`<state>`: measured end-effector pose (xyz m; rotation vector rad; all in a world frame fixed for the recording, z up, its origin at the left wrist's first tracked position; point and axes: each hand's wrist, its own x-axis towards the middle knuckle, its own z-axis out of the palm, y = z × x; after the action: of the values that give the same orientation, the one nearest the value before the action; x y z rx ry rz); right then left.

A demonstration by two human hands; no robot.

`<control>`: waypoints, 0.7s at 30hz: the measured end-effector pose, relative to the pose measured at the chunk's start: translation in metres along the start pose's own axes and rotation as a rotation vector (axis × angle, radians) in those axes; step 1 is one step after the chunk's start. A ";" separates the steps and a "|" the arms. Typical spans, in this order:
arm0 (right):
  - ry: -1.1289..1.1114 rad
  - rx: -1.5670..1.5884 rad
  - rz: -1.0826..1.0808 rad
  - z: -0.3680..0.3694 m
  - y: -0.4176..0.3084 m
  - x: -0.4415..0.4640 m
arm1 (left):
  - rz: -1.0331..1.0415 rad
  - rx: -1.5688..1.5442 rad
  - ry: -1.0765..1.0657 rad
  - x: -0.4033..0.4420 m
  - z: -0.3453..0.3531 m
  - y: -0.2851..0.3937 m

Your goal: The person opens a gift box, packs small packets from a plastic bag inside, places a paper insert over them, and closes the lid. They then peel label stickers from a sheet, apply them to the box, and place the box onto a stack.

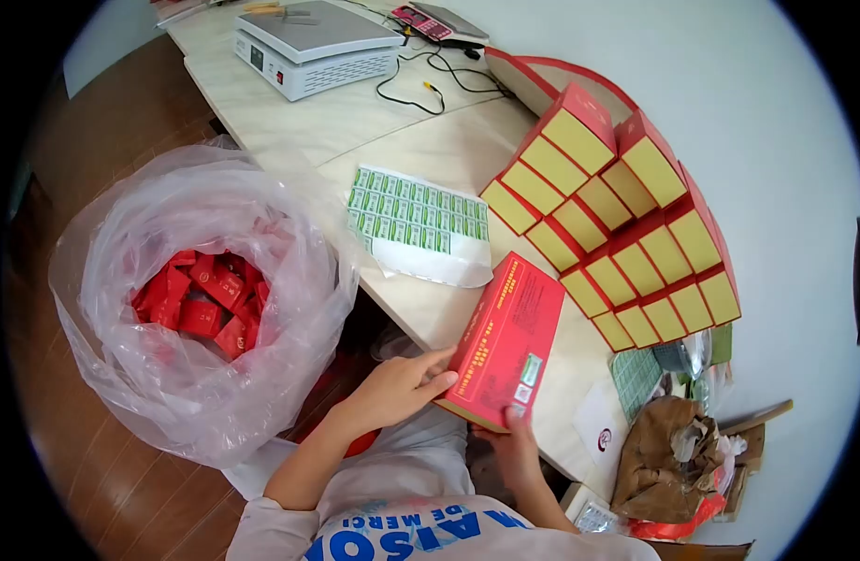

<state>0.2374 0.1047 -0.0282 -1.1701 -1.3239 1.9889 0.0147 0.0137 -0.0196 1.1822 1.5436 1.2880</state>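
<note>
A long red box [505, 341] with yellow lettering, a green sticker and small white squares near its lower end is tilted at the table edge, in front of my body. My right hand [514, 453] grips its lower end, thumb on the printed face and fingers underneath. My left hand [402, 388] holds the box's left side near the lower corner, thumb at the edge and index finger along the side. Just beyond the box lies a white sheet of green stickers [419, 210], its lower part bare.
Red boxes with yellow ends [626, 224] stand stacked at the right. A clear plastic bag [102, 346] with red packets [201, 318] is at the left. A white scale [317, 51] and cables [439, 70] sit at the back. Crumpled brown paper [664, 463] lies lower right.
</note>
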 end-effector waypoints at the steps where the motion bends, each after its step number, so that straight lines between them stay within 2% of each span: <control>1: 0.012 -0.015 -0.057 -0.008 -0.005 0.002 | 0.050 -0.076 -0.008 0.000 -0.003 0.000; 2: 0.003 0.012 -0.092 -0.013 -0.015 0.003 | 0.063 -0.082 -0.003 -0.002 -0.006 0.005; 4: 0.001 0.056 -0.149 -0.001 -0.035 0.001 | 0.345 -0.281 0.188 -0.014 -0.017 0.035; 5: 0.004 0.049 -0.157 0.003 -0.039 0.006 | 0.354 -0.287 0.188 -0.023 -0.025 0.047; 7: 0.036 -0.028 -0.439 0.011 -0.044 0.019 | 0.759 -0.263 0.254 -0.047 -0.046 0.066; 9: 0.054 -0.108 -0.565 0.034 -0.064 0.035 | 0.978 -0.367 0.260 -0.068 -0.059 0.073; 10: -0.074 -0.123 -0.526 0.039 -0.077 0.047 | 0.976 -0.366 0.267 -0.080 -0.057 0.089; 13: -0.437 -0.002 -0.362 0.077 -0.116 0.100 | 0.768 -0.907 0.968 -0.101 -0.030 0.144; 14: -0.431 0.070 -0.324 0.098 -0.124 0.121 | 0.767 -0.909 0.972 -0.100 -0.037 0.136; 16: -0.354 0.235 -0.198 0.148 -0.136 0.167 | 1.147 -0.852 0.364 -0.096 -0.057 0.116; 17: -0.282 0.328 -0.105 0.171 -0.143 0.193 | 1.141 -0.846 0.376 -0.096 -0.058 0.115; 19: -0.314 0.326 -0.054 0.191 -0.149 0.265 | 1.084 -0.850 0.429 -0.099 -0.059 0.115; 21: -0.401 0.176 -0.108 0.195 -0.145 0.356 | 1.032 -0.821 0.487 -0.104 -0.062 0.113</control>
<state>-0.1238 0.3387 -0.0027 -0.6254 -1.3274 2.2829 0.0014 -0.0962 0.1029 1.1297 0.4134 2.6859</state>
